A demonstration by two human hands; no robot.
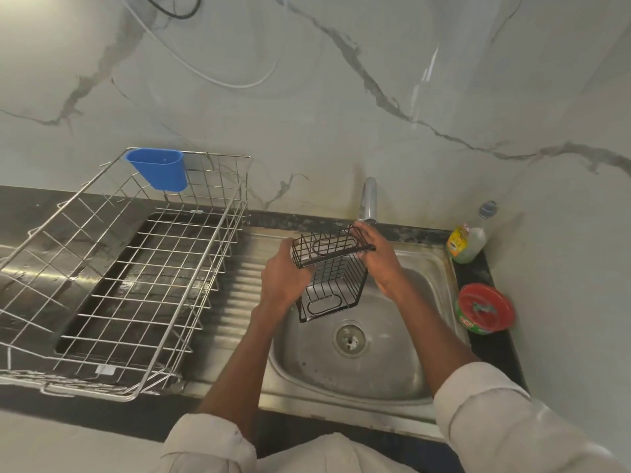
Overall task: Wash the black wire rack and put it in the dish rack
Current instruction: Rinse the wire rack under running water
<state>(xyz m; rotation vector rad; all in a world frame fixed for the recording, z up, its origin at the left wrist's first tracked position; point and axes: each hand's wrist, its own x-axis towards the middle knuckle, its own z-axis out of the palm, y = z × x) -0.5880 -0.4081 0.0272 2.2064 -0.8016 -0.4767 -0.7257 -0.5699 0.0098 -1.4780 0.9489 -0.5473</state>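
While both hands grip it, the black wire rack (329,273) is held in the air over the sink (351,373), tilted so that its open top faces left and toward the wall. The left hand (285,276) is clamped on the rack's left side, fingers curled around the wires near the upper rim. The right hand (379,259) is closed on the right side, with the thumb over the flat black bar that runs along the rack's top edge. The rack's lower end hangs just above the basin, near the drain (350,339), and does not touch the basin floor as far as can be seen.

A chrome tap (368,199) stands at the back of the sink, directly behind the right hand. Whether water is running cannot be determined.

Left of the basin, a metal dish rack (112,268) sits on the ribbed drainboard and the dark desk (20,206). A blue plastic cup holder (160,170) hangs on the dish rack's rear rim.

On the desk to the right of the sink, a clear bottle (473,237) with a yellow label stands in the back corner against the wall. Nearer the camera, a round tub (485,310) with a red top and green side sits beside the sink edge.

Light-coloured sleeves (478,404) are rolled up on both forearms.
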